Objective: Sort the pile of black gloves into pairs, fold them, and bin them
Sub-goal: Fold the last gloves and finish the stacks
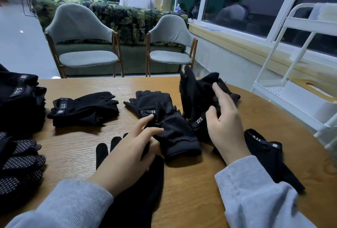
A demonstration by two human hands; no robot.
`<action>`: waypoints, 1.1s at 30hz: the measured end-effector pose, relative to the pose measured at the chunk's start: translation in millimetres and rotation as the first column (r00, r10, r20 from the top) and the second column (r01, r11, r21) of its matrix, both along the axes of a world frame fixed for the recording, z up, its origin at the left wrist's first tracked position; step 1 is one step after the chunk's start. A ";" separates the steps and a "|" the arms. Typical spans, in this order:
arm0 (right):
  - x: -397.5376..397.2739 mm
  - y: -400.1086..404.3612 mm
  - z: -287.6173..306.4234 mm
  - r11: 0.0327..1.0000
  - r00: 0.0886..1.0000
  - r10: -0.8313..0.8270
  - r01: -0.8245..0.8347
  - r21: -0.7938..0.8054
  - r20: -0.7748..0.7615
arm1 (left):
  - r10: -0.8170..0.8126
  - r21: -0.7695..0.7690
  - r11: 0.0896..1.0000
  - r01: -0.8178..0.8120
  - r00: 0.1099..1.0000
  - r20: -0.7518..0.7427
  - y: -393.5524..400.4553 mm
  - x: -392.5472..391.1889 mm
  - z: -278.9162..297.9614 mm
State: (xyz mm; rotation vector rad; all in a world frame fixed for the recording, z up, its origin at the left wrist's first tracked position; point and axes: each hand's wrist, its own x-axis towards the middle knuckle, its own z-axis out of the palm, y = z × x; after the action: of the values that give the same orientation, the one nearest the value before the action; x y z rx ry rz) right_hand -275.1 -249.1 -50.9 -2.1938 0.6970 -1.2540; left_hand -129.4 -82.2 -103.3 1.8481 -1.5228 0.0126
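Black gloves lie spread over the wooden table (76,147). My left hand (131,147) pinches the edge of a dotted-palm glove (175,133) lying in the middle, thumb and forefinger on its fabric. My right hand (222,118) grips a bunched fleece glove (197,89) lifted at the right, with its cuff sticking up. A folded pair (83,109) rests left of centre. Another glove (149,100) lies behind the dotted one. A long glove (268,153) with a 5.11 tag lies under my right forearm. One more glove (127,191) runs under my left wrist.
A stack of gloves (20,100) sits at the table's left edge, with dotted gloves (20,164) in front of it. A white wire cart (299,89) stands off the right side. Two grey chairs (85,45) face the table's far edge. People sit at the back.
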 end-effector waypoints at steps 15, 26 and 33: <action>4.5 9.0 2.5 0.999 0.973 -0.018 0.011 0.035 0.232 | -0.151 0.184 0.975 0.127 0.982 0.118 -14.6 -20.4 23.2; 11.3 23.2 7.8 0.961 0.960 0.200 -0.231 0.151 0.193 | -0.119 0.115 0.986 0.117 0.993 0.008 -17.8 -18.9 24.9; 42.6 30.3 22.2 0.864 0.884 0.362 -0.437 0.250 0.294 | -0.046 0.018 0.999 0.044 0.993 0.107 -10.2 -16.8 0.8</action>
State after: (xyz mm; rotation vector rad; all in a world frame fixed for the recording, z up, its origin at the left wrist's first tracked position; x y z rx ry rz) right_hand -232.5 -218.7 -28.8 -1.7719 0.2883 -1.0778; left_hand -146.2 -92.4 -102.5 1.8507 -1.6422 0.0798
